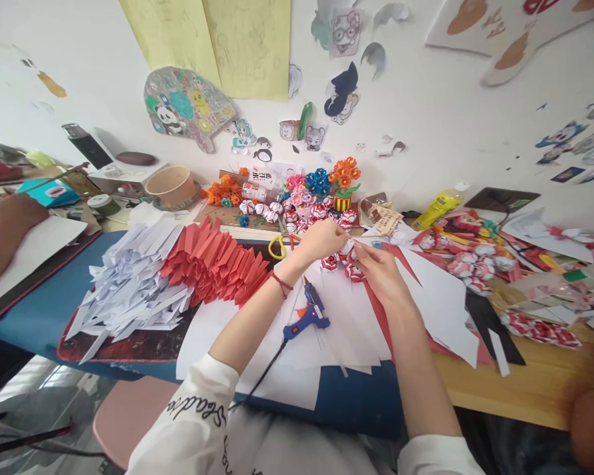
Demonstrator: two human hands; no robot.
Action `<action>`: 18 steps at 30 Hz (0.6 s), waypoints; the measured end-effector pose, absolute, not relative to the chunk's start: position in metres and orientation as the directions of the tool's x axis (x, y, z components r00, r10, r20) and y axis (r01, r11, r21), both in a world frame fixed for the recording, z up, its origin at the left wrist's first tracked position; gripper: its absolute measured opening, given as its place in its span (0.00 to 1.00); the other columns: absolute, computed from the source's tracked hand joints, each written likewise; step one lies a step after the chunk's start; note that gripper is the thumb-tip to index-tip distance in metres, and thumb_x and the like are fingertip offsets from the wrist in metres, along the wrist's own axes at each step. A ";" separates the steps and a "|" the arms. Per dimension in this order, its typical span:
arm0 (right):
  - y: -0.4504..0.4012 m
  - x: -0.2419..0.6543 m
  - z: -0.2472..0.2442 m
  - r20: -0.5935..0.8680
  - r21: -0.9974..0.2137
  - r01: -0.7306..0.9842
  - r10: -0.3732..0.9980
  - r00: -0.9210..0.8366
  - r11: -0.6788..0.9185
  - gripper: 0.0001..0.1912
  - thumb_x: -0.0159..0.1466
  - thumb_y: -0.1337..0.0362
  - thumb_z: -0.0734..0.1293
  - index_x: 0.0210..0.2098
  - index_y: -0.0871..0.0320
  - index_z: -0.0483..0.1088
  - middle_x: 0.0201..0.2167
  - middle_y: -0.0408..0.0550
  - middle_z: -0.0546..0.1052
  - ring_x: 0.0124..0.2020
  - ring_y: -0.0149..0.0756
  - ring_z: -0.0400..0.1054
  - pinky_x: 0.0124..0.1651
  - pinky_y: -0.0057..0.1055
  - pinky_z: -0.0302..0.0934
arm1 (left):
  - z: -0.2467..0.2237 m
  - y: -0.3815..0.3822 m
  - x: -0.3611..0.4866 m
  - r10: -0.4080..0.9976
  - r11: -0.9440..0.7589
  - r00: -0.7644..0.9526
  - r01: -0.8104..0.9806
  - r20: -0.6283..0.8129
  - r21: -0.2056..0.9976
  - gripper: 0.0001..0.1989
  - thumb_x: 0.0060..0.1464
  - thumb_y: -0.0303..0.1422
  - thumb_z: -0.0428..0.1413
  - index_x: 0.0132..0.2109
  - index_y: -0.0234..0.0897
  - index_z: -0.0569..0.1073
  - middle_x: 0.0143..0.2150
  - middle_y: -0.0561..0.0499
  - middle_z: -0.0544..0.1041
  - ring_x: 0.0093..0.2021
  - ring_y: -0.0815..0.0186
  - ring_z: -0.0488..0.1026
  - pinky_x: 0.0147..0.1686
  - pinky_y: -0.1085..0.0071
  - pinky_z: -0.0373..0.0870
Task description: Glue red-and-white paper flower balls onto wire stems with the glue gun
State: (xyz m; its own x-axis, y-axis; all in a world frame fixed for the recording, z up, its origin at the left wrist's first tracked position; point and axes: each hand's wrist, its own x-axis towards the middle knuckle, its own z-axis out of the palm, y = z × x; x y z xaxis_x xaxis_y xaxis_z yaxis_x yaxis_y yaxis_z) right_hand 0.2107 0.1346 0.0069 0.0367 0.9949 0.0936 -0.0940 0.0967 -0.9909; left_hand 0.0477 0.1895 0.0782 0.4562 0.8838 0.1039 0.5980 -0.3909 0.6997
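Above the white sheets, my left hand has its fingers pinched together near a red and white paper flower cluster. My right hand is closed right beside it, its fingertips at another flower of the same cluster. What exactly sits between the fingertips of my left hand is too small to tell. A blue glue gun lies on the white paper sheets below my hands. Folded red paper strips and white paper strips are heaped to the left.
Behind my hands stand orange flowers in a striped pot and blue flowers. A yellow bottle and scattered paper flowers are at the right. Another person's hand rests at the far left. A pink stool stands below.
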 end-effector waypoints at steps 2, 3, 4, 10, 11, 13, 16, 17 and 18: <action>0.134 0.213 0.008 0.079 -0.991 -0.103 0.996 0.039 0.083 0.22 0.59 0.45 0.75 0.46 0.52 0.82 0.53 0.49 0.83 0.61 0.52 0.73 0.63 0.48 0.69 | 0.081 0.190 0.048 0.879 -0.396 0.468 0.599 0.097 0.696 0.19 0.58 0.29 0.52 0.18 0.37 0.64 0.18 0.57 0.56 0.23 0.70 0.53 0.27 0.70 0.49; 0.134 0.213 0.009 0.076 -0.991 -0.107 0.996 0.042 0.080 0.23 0.59 0.45 0.76 0.46 0.52 0.82 0.52 0.49 0.83 0.61 0.53 0.73 0.62 0.48 0.70 | 0.082 0.189 0.048 0.875 -0.402 0.474 0.598 0.099 0.693 0.19 0.58 0.29 0.53 0.18 0.37 0.64 0.18 0.57 0.56 0.22 0.70 0.53 0.27 0.70 0.49; 0.133 0.214 0.010 0.077 -0.991 -0.109 0.996 0.046 0.082 0.23 0.58 0.45 0.76 0.46 0.52 0.82 0.52 0.49 0.83 0.61 0.52 0.73 0.62 0.48 0.70 | 0.083 0.189 0.048 0.870 -0.411 0.481 0.595 0.103 0.690 0.20 0.59 0.29 0.53 0.19 0.37 0.64 0.18 0.57 0.56 0.22 0.70 0.53 0.27 0.70 0.49; 0.125 0.214 0.018 0.123 -0.989 -0.078 0.990 0.075 0.129 0.24 0.61 0.48 0.75 0.53 0.52 0.79 0.57 0.47 0.80 0.66 0.50 0.68 0.70 0.49 0.60 | 0.089 0.175 0.044 0.835 -0.495 0.517 0.558 0.188 0.666 0.20 0.64 0.30 0.51 0.23 0.34 0.74 0.20 0.56 0.63 0.24 0.69 0.57 0.29 0.71 0.52; 0.122 0.213 0.021 0.144 -0.988 -0.044 0.986 0.079 0.148 0.25 0.62 0.49 0.75 0.55 0.52 0.78 0.59 0.47 0.79 0.67 0.50 0.67 0.71 0.49 0.59 | 0.089 0.171 0.042 0.832 -0.507 0.517 0.555 0.204 0.660 0.20 0.65 0.30 0.51 0.25 0.34 0.76 0.21 0.55 0.67 0.24 0.68 0.60 0.29 0.71 0.53; 0.114 0.211 0.026 0.201 -0.979 0.046 0.975 0.090 0.197 0.26 0.64 0.50 0.73 0.58 0.53 0.76 0.61 0.48 0.77 0.67 0.49 0.67 0.71 0.48 0.59 | 0.089 0.163 0.037 0.813 -0.545 0.524 0.532 0.254 0.648 0.18 0.67 0.30 0.50 0.33 0.34 0.81 0.25 0.52 0.74 0.28 0.67 0.66 0.32 0.71 0.57; 0.099 0.207 0.032 0.288 -0.948 0.172 0.953 0.095 0.270 0.27 0.65 0.51 0.73 0.60 0.54 0.74 0.63 0.51 0.75 0.66 0.51 0.68 0.68 0.48 0.63 | 0.082 0.150 0.026 0.730 -0.663 0.539 0.410 0.420 0.627 0.15 0.69 0.32 0.50 0.46 0.37 0.83 0.38 0.48 0.83 0.38 0.62 0.75 0.42 0.69 0.64; 0.093 0.205 0.032 0.317 -0.932 0.214 0.944 0.089 0.293 0.27 0.66 0.51 0.72 0.61 0.54 0.74 0.63 0.52 0.75 0.66 0.51 0.68 0.68 0.48 0.63 | 0.079 0.145 0.022 0.696 -0.701 0.533 0.359 0.482 0.616 0.15 0.70 0.32 0.50 0.49 0.37 0.82 0.43 0.46 0.84 0.42 0.61 0.76 0.46 0.68 0.65; 0.088 0.203 0.032 0.345 -0.914 0.255 0.935 0.079 0.316 0.27 0.66 0.52 0.72 0.62 0.53 0.73 0.63 0.52 0.75 0.66 0.50 0.68 0.68 0.47 0.64 | 0.076 0.140 0.019 0.670 -0.728 0.519 0.319 0.531 0.607 0.15 0.70 0.32 0.51 0.52 0.36 0.81 0.47 0.45 0.84 0.44 0.60 0.76 0.48 0.66 0.65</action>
State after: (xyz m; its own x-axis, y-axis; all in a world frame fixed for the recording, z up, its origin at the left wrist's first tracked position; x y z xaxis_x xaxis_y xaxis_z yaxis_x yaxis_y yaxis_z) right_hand 0.2034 0.0882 0.0322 0.0793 0.9352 0.3450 0.2552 0.3156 -0.9139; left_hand 0.0185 0.1400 0.0757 0.5186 0.6698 0.5314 0.3186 -0.7281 0.6069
